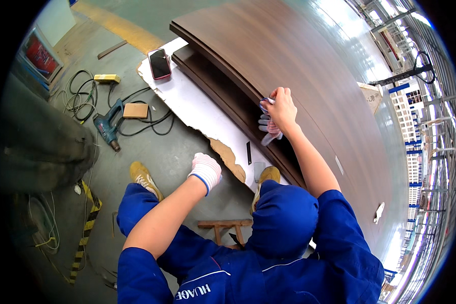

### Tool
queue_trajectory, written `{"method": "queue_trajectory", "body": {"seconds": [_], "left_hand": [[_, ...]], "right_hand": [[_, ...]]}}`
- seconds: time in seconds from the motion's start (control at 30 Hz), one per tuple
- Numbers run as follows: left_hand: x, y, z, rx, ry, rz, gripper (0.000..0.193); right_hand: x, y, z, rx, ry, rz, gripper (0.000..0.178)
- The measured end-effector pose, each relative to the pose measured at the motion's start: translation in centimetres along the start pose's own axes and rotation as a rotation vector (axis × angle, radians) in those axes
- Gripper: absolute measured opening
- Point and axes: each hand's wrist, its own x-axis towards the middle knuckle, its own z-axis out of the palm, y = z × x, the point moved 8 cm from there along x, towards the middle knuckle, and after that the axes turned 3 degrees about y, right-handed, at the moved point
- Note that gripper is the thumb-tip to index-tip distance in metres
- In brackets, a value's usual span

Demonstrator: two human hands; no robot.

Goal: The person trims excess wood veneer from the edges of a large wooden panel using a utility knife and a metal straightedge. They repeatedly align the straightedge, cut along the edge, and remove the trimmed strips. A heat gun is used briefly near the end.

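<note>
Presently, the bare right hand [283, 110] pinches a loose grey-white glove [270, 127] between its fingers by the edge of the brown panels [309, 61], while the left hand [206, 171], contained in a striped white glove [203, 163], curls its fingers inward above the floor [180, 157].

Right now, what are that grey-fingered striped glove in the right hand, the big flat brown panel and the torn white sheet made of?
Glove: probably knitted fabric, from its stripes, with coated-looking grey fingers.
Panel: maybe wood or laminate; faint grain-like streaks, soft sheen.
Sheet: likely cardboard, smooth white face; tan shows where it's torn.
</note>
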Motion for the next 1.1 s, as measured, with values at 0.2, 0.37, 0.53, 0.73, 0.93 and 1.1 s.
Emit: {"method": "queue_trajectory", "body": {"seconds": [0.2,0.37,0.53,0.73,0.93,1.1], "left_hand": [[0.8,0.1,-0.4,0.016,0.018,0.012,0.043],[1.2,1.6,0.4,0.048,-0.020,0.043,0.044],[0.4,2.6,0.0,0.082,-0.033,0.073,0.043],[0.7,4.6,-2.7,-0.034,0.366,0.202,0.033],[-1.4,7.1,-4.6,-1.627,0.244,0.531,0.048],[0.0,11.5,-3.5,-2.203,-0.248,0.748,0.059]], "right_hand": [[-8.1,9.8,-3.5,-0.074,-0.048,0.113,0.041],[-18.1,22.2,-9.4,-0.281,-0.180,0.252,0.038],[-15.2,28.1,-18.1,-0.030,-0.096,0.234,0.020],[-5.9,23.2,-29.1,-0.071,0.684,-0.057,0.021],[-9.6,9.2,-9.8,0.580,-0.323,-0.191,0.041],[-18.3,1.5,-2.2,1.071,-1.120,0.180,0.041]]}}
